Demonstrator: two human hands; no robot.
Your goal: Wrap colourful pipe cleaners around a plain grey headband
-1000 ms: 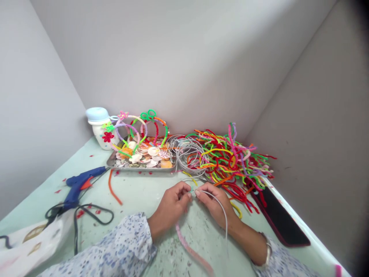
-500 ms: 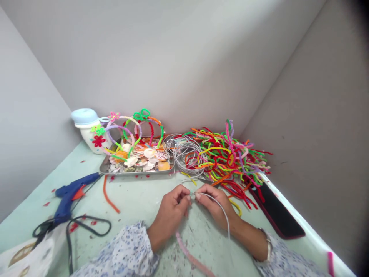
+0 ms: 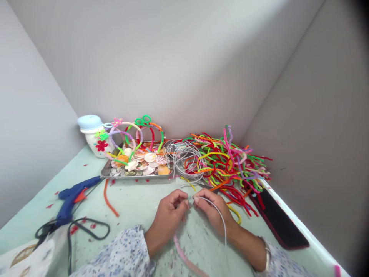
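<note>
My left hand (image 3: 168,211) is closed in a pinch, with a tiny pale teal tip (image 3: 189,197) showing at its fingertips. From beneath that hand a fuzzy pink pipe cleaner (image 3: 184,258) curves down toward the bottom edge; the fingers hide how it joins the tip. Close on the right, thumb and forefinger of my right hand (image 3: 215,211) grip a thin grey wire (image 3: 220,213) near its end, and its length arcs over the hand and down. The fingertips of both hands almost meet, a small gap between them.
Behind the hands stand a metal tray (image 3: 137,177) of shells with fuzzy headbands, a wire coil (image 3: 188,154) and a heap of pipe cleaners (image 3: 227,161). A blue glue gun (image 3: 67,200) and its cord lie left. A white cup (image 3: 99,144) and black flat case (image 3: 281,219) flank these.
The view has tilted slightly, so the scene sits a little lower. Both hands keep their pinches, and the gap between the fingertips looks much the same.
</note>
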